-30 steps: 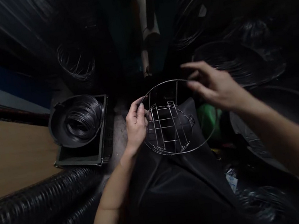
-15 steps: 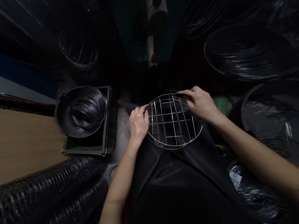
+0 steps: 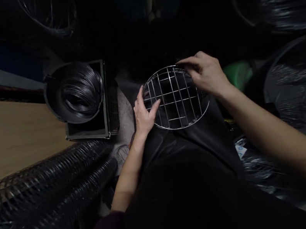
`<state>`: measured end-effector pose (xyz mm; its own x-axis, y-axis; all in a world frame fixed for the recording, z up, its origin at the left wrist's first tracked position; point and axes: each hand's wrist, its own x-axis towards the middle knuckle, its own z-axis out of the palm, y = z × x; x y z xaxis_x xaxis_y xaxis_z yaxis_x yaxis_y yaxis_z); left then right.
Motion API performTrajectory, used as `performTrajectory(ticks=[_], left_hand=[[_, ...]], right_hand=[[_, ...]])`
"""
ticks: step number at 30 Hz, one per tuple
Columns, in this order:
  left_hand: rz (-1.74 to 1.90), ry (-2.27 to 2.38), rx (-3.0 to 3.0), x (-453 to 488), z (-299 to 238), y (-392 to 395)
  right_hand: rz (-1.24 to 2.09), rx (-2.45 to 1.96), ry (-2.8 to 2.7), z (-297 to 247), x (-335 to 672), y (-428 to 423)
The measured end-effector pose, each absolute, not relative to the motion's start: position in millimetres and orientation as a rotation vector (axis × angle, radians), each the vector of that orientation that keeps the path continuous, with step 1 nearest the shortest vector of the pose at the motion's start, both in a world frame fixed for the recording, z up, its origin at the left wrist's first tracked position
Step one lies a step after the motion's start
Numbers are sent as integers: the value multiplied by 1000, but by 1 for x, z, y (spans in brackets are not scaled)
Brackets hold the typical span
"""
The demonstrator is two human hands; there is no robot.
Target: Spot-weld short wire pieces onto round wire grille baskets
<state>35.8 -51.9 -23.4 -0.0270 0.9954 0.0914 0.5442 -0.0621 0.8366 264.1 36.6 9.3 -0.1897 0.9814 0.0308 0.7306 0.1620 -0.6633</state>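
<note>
A round wire rack (image 3: 176, 97) of chrome-like steel, with a grid of crossed bars inside a circular rim, lies tilted above my lap. My right hand (image 3: 205, 74) pinches its upper right rim between thumb and fingers. My left hand (image 3: 143, 115) sits at the left rim with its fingers spread, and the thumb lies over the grid. A black apron (image 3: 181, 145) covers my lap below the rack.
To the left, a dark round pan holding a coil of black wire (image 3: 81, 91) rests on a black crate (image 3: 108, 114), beside a wooden board (image 3: 12, 134). Ribbed black wire rolls (image 3: 44, 187) lie lower left. A green bag (image 3: 238, 74) and more wire coils (image 3: 277, 0) lie right.
A second ago my right hand was off the rack, which stood steeply tilted. My right hand has since taken the rim, the rack has flattened, and my left fingers have spread.
</note>
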Motion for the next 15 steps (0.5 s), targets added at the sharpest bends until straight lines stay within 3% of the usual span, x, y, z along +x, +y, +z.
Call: performTrajectory(ticks=[8,15], left_hand=[[988,1546,1750,36,-28,-56],[1125,1540,1667,45,-27,-64]], right_hand=[[407,-1696,-1903,7,268,-28],[344,-1678,-1865,-10,257,-80]])
